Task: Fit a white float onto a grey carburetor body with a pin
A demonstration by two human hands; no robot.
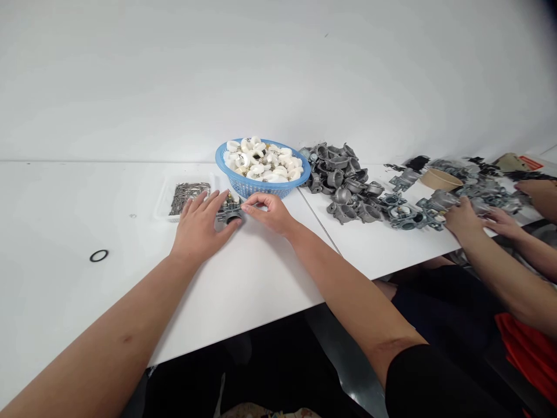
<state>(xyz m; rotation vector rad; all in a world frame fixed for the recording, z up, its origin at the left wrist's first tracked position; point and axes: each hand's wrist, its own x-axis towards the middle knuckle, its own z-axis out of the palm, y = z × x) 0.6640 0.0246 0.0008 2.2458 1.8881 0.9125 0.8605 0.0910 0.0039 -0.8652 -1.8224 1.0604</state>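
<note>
Both hands work at a small die-cast carburetor body [228, 212] lying on the white table [87, 203], close to the near side of a blue plastic basket [221, 165]. Left hand [202, 223] is half open, fingers spread, its thumb side against the body, steadying it. Right hand [267, 212] closes to a thumb-and-finger pinch on the body's right side; a small part may be in that pinch, but fingers cover it, hard to tell. White plastic floats [261, 159] fill the basket. Metal pins sit in a clear tray [161, 200] just left. Grey castings [343, 180] lie right, by a co-worker's hands [463, 217]. A black O-ring [99, 255] lies apart.
</note>
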